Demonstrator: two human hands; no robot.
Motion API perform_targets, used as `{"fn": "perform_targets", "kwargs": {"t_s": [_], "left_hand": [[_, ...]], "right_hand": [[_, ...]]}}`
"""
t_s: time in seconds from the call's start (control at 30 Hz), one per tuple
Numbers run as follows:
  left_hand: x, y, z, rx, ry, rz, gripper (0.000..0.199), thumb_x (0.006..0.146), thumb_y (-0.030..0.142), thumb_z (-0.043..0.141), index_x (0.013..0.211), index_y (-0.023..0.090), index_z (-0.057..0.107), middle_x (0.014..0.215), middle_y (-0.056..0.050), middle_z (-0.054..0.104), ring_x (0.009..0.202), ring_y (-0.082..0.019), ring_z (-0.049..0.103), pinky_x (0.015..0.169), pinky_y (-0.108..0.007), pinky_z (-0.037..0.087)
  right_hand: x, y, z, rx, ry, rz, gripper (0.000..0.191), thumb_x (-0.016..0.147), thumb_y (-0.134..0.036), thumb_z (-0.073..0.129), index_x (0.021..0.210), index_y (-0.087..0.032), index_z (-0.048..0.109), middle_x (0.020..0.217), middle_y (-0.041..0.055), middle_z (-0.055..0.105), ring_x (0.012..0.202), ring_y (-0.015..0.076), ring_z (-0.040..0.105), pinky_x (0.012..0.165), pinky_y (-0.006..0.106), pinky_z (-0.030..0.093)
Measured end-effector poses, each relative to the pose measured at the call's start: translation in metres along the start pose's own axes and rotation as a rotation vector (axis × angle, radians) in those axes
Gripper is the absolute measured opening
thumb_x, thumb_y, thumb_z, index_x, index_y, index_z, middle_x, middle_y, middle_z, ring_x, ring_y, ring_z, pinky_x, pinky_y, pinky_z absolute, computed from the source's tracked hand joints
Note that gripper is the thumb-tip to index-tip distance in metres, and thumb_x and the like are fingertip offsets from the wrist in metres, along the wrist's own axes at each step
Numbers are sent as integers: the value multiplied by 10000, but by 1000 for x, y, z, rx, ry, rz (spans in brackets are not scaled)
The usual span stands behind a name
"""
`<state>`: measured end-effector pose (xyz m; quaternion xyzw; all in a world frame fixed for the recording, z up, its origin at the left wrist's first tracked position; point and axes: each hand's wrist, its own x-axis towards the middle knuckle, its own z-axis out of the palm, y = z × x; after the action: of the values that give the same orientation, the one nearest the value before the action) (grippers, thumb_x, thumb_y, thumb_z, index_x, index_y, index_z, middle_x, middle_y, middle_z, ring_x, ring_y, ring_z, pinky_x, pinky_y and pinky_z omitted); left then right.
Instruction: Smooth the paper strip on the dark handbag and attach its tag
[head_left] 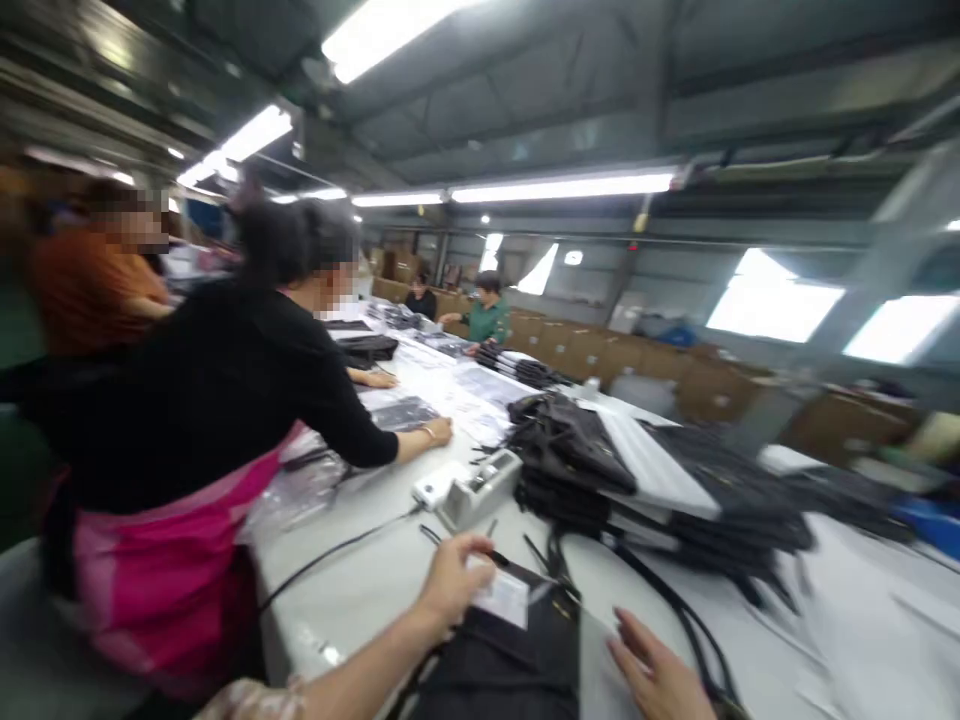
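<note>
At the near edge of the long white table point(360, 590), a black bag point(502, 655) is being worked on. A small white tag point(504, 597) on the bag's upper part is pinched between thumb and fingertips of the left hand point(454, 580), the fingers curled close together over it. The right hand point(656, 675) is laid flat just right of the bag, fingers extended and lightly spread, nothing gripped in it.

The tag is seen lying against the bag, but whether it is already fastened cannot be told; motion blur hides the detail. A judgement only: this bag appears to be mid-handling, not finished.

Just beyond the hands, a white tape dispenser point(480, 487) is set on the table, with a black cord point(337, 550) trailing off to the near left. To the right and a little farther, a tall stack of black bags point(637, 480) with pale inserts is piled up, straps hanging loose toward the near side; whether those are done or waiting cannot be read from here. More dark stacks are seen farther along the table.

On the left, a co-worker in a black top and pink apron point(195, 440) is leaned over the table, one hand pressed on clear plastic sleeves point(300, 490). Other people are stationed at the far end, cardboard boxes point(570, 350) lined up behind them.
</note>
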<state>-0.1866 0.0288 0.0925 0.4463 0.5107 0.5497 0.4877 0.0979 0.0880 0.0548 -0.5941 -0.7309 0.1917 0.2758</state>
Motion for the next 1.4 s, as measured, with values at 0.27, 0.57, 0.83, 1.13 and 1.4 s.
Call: {"fn": "perform_targets", "kwargs": {"t_s": [0.27, 0.57, 0.83, 1.13, 1.4], "left_hand": [[-3, -6, -11, 155, -289, -190, 336, 884, 394, 580, 1091, 130, 574, 1050, -59, 595, 892, -207, 602, 759, -365, 553], [23, -19, 5, 278, -419, -314, 357, 667, 74, 682, 1005, 111, 575, 570, 37, 574, 466, -104, 502, 437, -190, 391], [9, -32, 59, 79, -362, -391, 535, 449, 121, 540, 983, 140, 521, 470, 39, 533, 424, -111, 462, 385, -170, 299], [5, -36, 77, -159, -255, -419, 423, 491, 221, 633, 885, 168, 487, 557, 56, 499, 474, -63, 469, 452, -140, 319], [6, -50, 66, -69, -246, -318, 635, 556, 628, 758, 922, 145, 568, 704, -14, 591, 402, -58, 405, 339, -166, 188]], "right_hand": [[-54, -31, -2, -41, -27, 10, 435, 805, -329, 420, 1080, -98, 665, 988, 148, 714, 914, 270, 655, 880, 418, 492], [-75, -58, 27, 67, -154, -71, 543, 745, -196, 560, 1281, -123, 524, 1333, 144, 536, 1252, 278, 472, 1096, 433, 345], [-69, -57, 51, -124, -32, -368, 512, 706, -102, 539, 1203, -221, 556, 1138, 89, 646, 1010, 273, 607, 855, 410, 525], [-62, -22, 83, 39, 194, -482, 543, 839, -278, 446, 1369, -159, 417, 1257, 154, 604, 1115, 278, 604, 905, 375, 534], [-64, -44, 31, 868, 271, 193, 691, 710, -654, 599, 1154, -124, 604, 1069, 151, 681, 919, 292, 663, 649, 340, 596]]}}
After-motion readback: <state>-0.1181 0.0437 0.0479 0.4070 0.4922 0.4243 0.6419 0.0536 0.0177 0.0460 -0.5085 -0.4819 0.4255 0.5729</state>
